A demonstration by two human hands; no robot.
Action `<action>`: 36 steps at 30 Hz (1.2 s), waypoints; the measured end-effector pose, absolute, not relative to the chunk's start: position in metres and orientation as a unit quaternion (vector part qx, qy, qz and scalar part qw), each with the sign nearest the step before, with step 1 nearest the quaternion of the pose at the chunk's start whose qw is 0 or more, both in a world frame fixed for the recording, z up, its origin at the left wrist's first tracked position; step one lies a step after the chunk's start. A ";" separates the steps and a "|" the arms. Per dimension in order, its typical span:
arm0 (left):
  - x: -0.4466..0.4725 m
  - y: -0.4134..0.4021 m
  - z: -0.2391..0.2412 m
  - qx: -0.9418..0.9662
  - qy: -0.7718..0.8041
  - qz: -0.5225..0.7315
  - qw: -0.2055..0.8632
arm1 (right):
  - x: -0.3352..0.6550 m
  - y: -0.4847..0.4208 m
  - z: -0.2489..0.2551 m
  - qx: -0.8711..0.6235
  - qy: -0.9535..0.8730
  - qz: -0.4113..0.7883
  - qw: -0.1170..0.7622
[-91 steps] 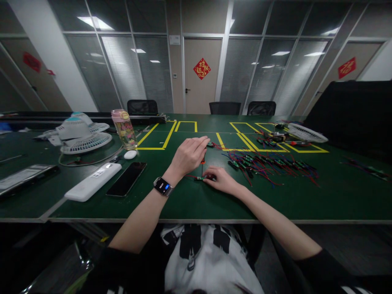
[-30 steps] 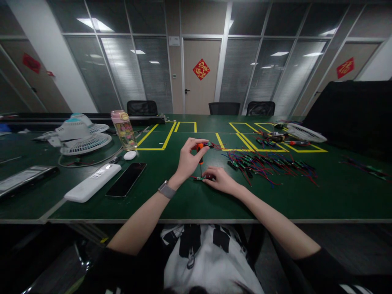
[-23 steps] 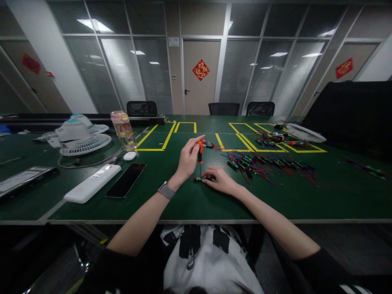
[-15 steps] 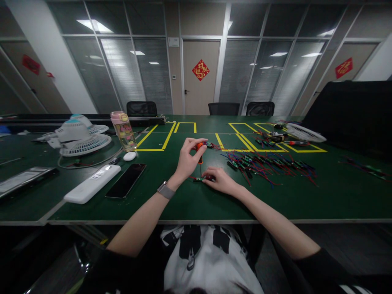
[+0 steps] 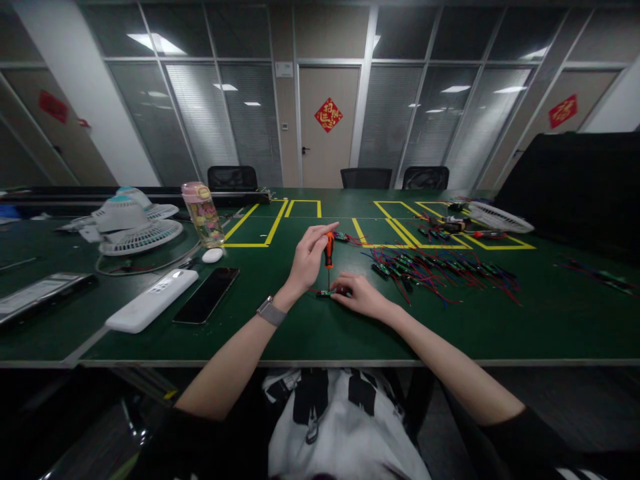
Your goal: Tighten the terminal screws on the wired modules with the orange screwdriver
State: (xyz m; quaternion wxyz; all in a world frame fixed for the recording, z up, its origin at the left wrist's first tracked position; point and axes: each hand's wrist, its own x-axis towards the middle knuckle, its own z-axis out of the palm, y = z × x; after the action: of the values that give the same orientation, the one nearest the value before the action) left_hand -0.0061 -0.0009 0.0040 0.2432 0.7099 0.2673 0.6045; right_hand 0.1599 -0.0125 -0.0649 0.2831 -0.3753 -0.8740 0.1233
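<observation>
My left hand (image 5: 306, 259) is closed at the handle of a screwdriver (image 5: 329, 252), with its fingers along the side and over the top. The handle is orange and black, and the thin shaft points straight down. Its tip meets a small green circuit board (image 5: 324, 294) lying on the table. With bent fingers, my right hand (image 5: 364, 295) rests on the table and grips the right end of that board. Those fingertips partly hide the board.
Right of my hands lies a heap of wired circuit boards (image 5: 405, 268). On the left are a phone (image 5: 207, 296), a white power strip (image 5: 154, 300), a white round case (image 5: 213, 255), a bottle (image 5: 204, 217) and white fans (image 5: 140, 237). A dark monitor (image 5: 575, 193) stands right.
My left fingers have shifted round the screwdriver's handle and straightened, so more of the handle shows. The right hand and the board have stayed in place.
</observation>
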 end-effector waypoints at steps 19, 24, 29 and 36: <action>-0.004 -0.003 0.001 0.702 0.272 0.602 0.265 | 0.160 -0.013 -0.065 -0.377 -0.872 0.128 0.284; -0.005 -0.003 0.000 0.713 0.309 0.602 0.182 | 0.160 -0.013 -0.065 -0.376 -0.872 0.128 0.286; -0.005 0.001 0.001 0.703 0.268 0.597 0.279 | 0.159 -0.014 -0.062 -0.377 -0.871 0.134 0.284; -0.004 0.000 0.000 0.700 0.312 0.608 0.205 | 0.159 -0.014 -0.062 -0.379 -0.871 0.139 0.280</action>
State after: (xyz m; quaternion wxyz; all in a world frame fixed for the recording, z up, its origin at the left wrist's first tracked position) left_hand -0.0036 0.0004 0.0004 0.2053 0.7002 0.3123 0.6083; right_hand 0.1595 -0.0139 -0.0624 0.2801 -0.3791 -0.8710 0.1387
